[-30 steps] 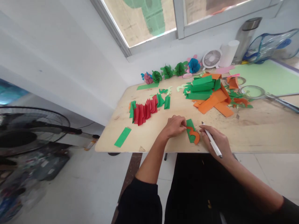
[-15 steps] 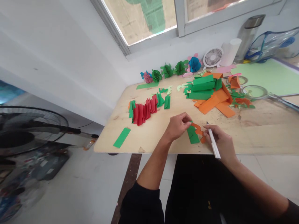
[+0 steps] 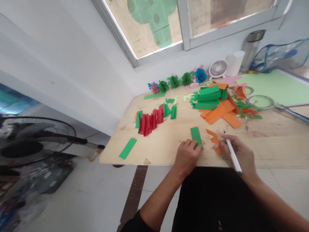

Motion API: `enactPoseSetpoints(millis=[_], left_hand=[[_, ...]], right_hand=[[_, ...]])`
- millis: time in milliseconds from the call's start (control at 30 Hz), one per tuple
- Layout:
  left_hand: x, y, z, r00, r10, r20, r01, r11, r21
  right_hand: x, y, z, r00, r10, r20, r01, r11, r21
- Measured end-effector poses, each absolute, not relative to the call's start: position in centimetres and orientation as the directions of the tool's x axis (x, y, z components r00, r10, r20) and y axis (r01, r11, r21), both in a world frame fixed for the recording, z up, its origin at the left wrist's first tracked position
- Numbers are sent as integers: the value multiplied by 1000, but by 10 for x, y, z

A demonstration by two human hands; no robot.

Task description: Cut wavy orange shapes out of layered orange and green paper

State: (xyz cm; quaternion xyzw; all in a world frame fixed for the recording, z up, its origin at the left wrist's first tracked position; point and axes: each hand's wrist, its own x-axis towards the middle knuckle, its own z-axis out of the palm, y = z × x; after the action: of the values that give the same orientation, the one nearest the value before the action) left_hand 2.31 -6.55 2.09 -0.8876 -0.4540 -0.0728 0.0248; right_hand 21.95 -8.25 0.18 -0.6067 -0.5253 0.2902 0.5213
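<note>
While the left hand [image 3: 188, 156] lies over the lower part of a flat green paper strip [image 3: 196, 134], its fingers bent and close together, the right hand [image 3: 241, 156] holds a white pen with a dark tip [image 3: 232, 151] between its narrowed thumb and fingers. Whether the left fingers pinch the strip or only press on it, I cannot tell.

A jagged orange paper cutout [image 3: 213, 140] lies between the two hands, apart from the strip (its lower end is close to the right fingers; contact is unclear). All of these are near the front edge of the pale wooden table [image 3: 166, 151].

Well to the left lies a green paper rectangle [image 3: 127, 148], with a row of folded red paper pieces [image 3: 151, 121] beyond it. Folded green paper strips [image 3: 209, 95] are heaped farther back, beside and partly over orange paper pieces [image 3: 220, 111]. Behind that heap stands a small white fan [image 3: 218, 69], just beside a blue paper flower [image 3: 200, 75].
</note>
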Motion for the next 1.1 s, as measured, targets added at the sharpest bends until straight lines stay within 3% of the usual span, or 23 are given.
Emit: enactPoseSetpoints(millis=[233,467,733,1100], left_hand=[[17,-29,12,467,860,207,879,-477,-2],[2,2,16,232,927,296,956,-274,108],[1,-13,9,154,923,352,954,-231,188],[9,5,-2,209,927,311,961,-253,108]], right_hand=[[218,-83,-2,277,937,213,336,113,-935],[220,-82,-8,269,936,229,379,116,-918],[220,-82,-6,253,916,312,482,160,-861],[219,-82,-5,259,905,338,509,170,-844]])
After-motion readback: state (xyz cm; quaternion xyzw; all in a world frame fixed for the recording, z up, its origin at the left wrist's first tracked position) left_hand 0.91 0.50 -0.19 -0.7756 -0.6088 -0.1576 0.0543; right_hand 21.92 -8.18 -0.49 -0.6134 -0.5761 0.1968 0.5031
